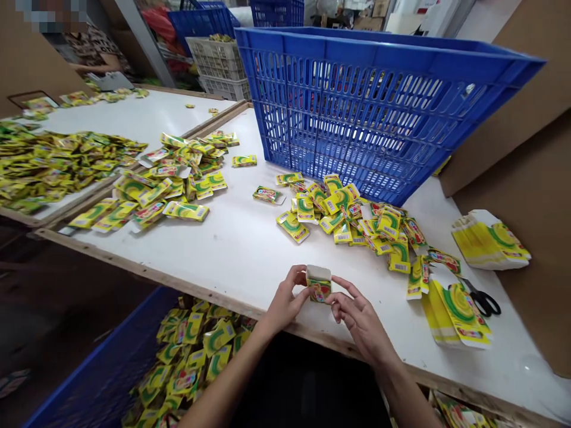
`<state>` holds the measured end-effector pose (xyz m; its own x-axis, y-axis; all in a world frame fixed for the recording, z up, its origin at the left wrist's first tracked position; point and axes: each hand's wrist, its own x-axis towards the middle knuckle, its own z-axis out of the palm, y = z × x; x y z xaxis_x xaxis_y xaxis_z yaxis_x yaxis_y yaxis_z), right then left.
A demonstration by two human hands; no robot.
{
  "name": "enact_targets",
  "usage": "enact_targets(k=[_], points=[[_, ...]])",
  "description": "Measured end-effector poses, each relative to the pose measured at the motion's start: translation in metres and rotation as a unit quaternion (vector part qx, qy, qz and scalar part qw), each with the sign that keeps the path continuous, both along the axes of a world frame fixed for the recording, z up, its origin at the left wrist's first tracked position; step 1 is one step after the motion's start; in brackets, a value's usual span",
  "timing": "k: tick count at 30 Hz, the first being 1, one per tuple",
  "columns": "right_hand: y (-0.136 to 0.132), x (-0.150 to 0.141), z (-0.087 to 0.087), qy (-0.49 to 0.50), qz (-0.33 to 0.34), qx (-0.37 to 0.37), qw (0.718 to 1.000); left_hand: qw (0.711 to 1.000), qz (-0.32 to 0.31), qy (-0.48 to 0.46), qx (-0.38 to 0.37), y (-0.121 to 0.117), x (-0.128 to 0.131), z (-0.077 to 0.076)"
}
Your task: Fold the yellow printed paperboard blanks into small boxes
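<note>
**A small carton (319, 291) between my left hand (285, 302) and right hand (360, 320)**

The white, wood-edged surface (214, 261) stretches out in front of me. On its far side stands a big blue slotted plastic crate (383, 45). Below the near edge, at my left, a second blue crate (98, 365) is full of yellow-green cartons. Past a wooden divider on the left lies a broad heap of yellow-green packets (66, 169). On my side of it, more cartons sit in a loose pile (178, 172); another cluster (343, 205) spreads in front of the tall crate. To my right are two stacks of flattened cartons (486, 241) (461, 309), with black-handled scissors (487, 304) just beside the nearer one. The small carton is at the near edge, its pale top flap raised. My left hand pinches its left side; my right fingertips grip its right side.
</note>
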<state>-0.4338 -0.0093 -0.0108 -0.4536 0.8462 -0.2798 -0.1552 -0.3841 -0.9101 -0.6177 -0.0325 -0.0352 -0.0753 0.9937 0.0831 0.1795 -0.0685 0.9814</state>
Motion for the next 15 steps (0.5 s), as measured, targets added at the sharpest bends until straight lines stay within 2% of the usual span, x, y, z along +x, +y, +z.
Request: enact_targets(k=[3, 5, 7, 10, 15], points=[[-0.005, -0.001, -0.015, -0.08, -0.112, 0.102, 0.985, 0.998, -0.02, -0.055, -0.035, -0.005, 0.005, 0.0], [-0.007, -0.003, -0.024, -0.137, -0.142, 0.173, 0.965, 0.996, -0.037, -0.065, -0.039, -0.008, 0.006, 0.001], [-0.008, -0.003, -0.03, -0.159, -0.124, 0.209, 0.957, 0.996, -0.057, -0.057, -0.044, -0.009, 0.006, 0.003], [-0.007, -0.002, -0.034, -0.161, -0.086, 0.215, 0.959, 0.993, -0.088, -0.042, -0.066, -0.01, 0.006, 0.006], [0.0, 0.002, -0.035, -0.184, -0.022, 0.233, 0.955, 0.992, -0.095, -0.02, -0.077, -0.007, 0.008, 0.004]])
